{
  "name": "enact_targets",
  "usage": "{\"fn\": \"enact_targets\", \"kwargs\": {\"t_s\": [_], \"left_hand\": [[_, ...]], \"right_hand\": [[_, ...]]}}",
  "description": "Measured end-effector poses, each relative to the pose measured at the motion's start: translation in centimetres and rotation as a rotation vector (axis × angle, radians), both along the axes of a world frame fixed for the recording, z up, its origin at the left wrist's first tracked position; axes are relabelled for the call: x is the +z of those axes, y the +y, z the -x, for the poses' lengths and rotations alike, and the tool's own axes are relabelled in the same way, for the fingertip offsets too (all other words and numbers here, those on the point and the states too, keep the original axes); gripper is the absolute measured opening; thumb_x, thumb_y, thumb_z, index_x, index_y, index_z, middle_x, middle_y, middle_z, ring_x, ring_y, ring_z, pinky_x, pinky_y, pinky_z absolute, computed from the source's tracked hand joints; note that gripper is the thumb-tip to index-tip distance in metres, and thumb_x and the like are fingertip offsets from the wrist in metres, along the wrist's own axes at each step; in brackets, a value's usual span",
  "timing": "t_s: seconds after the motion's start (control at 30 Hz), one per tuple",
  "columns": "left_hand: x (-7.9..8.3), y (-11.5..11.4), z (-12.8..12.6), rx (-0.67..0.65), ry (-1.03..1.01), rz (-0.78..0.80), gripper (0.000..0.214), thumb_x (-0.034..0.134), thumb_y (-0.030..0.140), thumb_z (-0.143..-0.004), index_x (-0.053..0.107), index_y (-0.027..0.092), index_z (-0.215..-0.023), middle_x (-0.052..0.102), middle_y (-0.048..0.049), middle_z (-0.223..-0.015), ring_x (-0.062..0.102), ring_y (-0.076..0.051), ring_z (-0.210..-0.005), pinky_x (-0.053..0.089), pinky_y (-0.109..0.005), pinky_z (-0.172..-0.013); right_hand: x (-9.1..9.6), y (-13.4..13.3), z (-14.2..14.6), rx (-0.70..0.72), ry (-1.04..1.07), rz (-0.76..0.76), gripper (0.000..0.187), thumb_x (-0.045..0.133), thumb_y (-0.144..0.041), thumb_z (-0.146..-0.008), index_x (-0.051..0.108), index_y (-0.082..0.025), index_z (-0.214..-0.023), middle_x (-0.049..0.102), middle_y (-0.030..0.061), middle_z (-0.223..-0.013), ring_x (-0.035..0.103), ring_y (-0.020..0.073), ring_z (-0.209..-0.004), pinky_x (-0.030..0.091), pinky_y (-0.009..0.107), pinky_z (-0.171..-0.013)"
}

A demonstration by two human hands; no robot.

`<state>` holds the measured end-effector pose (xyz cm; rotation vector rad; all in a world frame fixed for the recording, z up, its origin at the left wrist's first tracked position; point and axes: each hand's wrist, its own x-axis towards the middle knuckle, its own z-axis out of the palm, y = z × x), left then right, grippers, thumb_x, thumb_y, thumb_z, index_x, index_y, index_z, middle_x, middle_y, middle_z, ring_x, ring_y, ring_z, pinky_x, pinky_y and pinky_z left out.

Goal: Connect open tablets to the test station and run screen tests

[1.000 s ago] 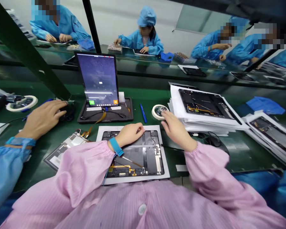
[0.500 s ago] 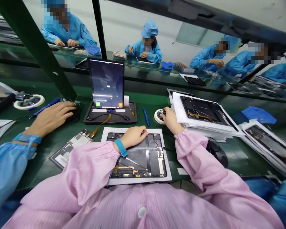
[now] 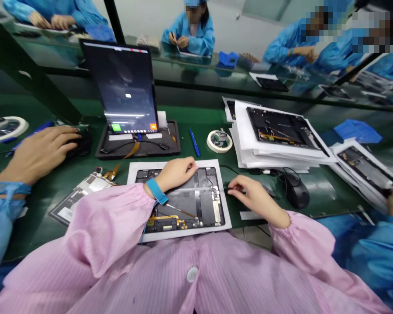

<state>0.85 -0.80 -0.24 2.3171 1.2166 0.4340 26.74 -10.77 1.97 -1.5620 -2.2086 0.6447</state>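
My left hand (image 3: 176, 174) lies across an opened tablet housing (image 3: 182, 203), its fingers curled together near the top edge. What the fingers may hold is hidden. The housing shows flex cables and small boards, and rests on a white sheet (image 3: 227, 220). Just right of the sheet, my right hand (image 3: 253, 194) pinches with thumb and fingertips at a small dark thing too unclear to name. Beyond that hand sits a roll of white tape (image 3: 211, 142) with small metallic parts in its centre. A blue pen (image 3: 194, 142) is beside the roll.
A lit tablet screen (image 3: 122, 87) stands in a black tray (image 3: 170, 148). At left, a co-worker's hand (image 3: 44, 150) covers a mouse. A loose screen assembly (image 3: 74, 203) lies by my left sleeve. Stacked housings on paper (image 3: 281, 126) and a black mouse (image 3: 296, 191) are at right.
My right hand has left the tape roll and come back towards me, beside the housing's right edge. My left hand stays on the housing. The whole view has shifted slightly.
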Motion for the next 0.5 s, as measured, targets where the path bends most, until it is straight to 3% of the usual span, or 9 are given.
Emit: {"fn": "enact_targets", "kwargs": {"t_s": [0.1, 0.3, 0.5], "left_hand": [[0.1, 0.0, 0.0, 0.004, 0.007, 0.022, 0.023, 0.045, 0.036, -0.092, 0.06, 0.02, -0.088, 0.068, -0.0024, -0.08, 0.06, -0.019, -0.069, 0.037, -0.027, -0.06], [0.3, -0.1, 0.1, -0.002, 0.021, 0.034, 0.024, 0.043, 0.037, -0.093, 0.059, 0.02, -0.087, 0.068, -0.0023, -0.081, 0.061, -0.019, -0.07, 0.035, -0.027, -0.058], [0.5, -0.1, 0.1, -0.003, 0.036, 0.03, 0.024, 0.043, 0.036, -0.093, 0.059, 0.019, -0.088, 0.068, -0.0023, -0.081, 0.061, -0.019, -0.07, 0.035, -0.027, -0.058]], "right_hand": [[-0.7, -0.4, 0.0, -0.044, 0.009, -0.149, 0.012, 0.052, -0.027, -0.094, 0.061, -0.02, -0.094, 0.066, 0.0043, -0.09, 0.061, 0.0182, -0.082, 0.047, 0.031, -0.075], [-1.6, -0.8, 0.2, 0.14, -0.247, -0.402, 0.022, 0.046, -0.022, -0.098, 0.066, -0.016, -0.102, 0.067, 0.0049, -0.083, 0.054, 0.0195, -0.081, 0.038, 0.034, -0.075], [-1.3, -0.8, 0.5, 0.185, -0.266, -0.484, 0.023, 0.044, -0.019, -0.099, 0.067, -0.018, -0.103, 0.067, 0.0032, -0.083, 0.05, 0.0189, -0.087, 0.033, 0.036, -0.082]]}}
